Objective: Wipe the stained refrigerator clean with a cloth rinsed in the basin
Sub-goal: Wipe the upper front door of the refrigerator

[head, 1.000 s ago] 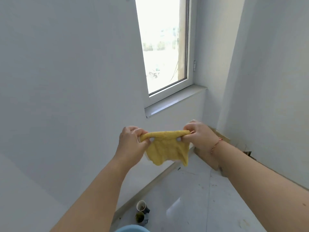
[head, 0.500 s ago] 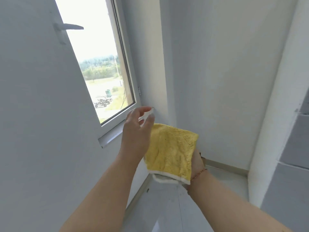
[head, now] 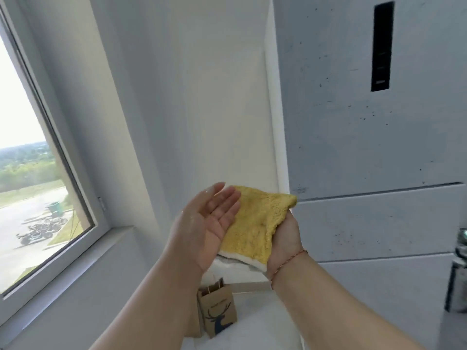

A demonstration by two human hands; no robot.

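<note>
The cloth lies draped over the right hand, whose fingers are hidden; the left hand is flat beside it. Loosely held, it could slip before reaching the speckled fridge.

Below your forearms the pale floor carries a brown paper bag printed with a dark deer; it stands upright beside the wall.
</note>
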